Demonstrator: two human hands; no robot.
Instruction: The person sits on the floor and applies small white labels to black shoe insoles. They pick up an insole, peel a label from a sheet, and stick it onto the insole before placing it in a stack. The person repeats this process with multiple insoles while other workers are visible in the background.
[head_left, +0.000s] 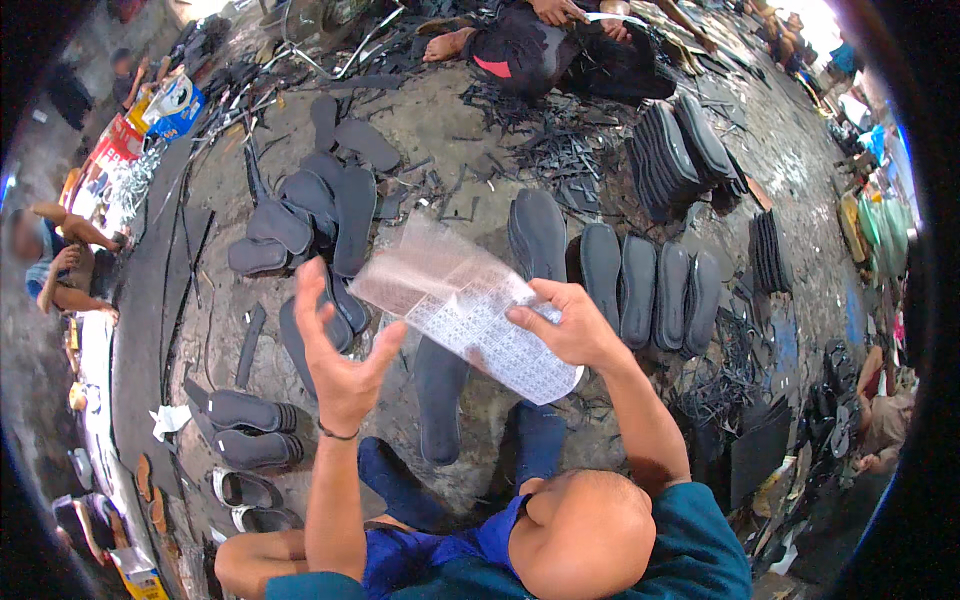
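My right hand (572, 325) pinches the right edge of a sheet of small printed stickers (480, 325). The near part of the sheet is covered in a printed grid; its far part looks like see-through backing, smeared by motion. My left hand (345, 355) is raised beside the sheet's left end, fingers spread, holding nothing. Below the sheet a single dark grey shoe sole (440, 405) lies on the ground between my feet, its upper end partly hidden. To the right stands a row of sole stacks (638, 290). A loose heap of soles (320, 205) lies to the left.
Taller sole piles (672, 150) stand at the far right. More soles (255, 430) lie near left, above sandals (245, 490). Black cut scraps (570, 145) litter the ground ahead, near another person's hands (590, 18). A seated person (65, 255) is at the far left.
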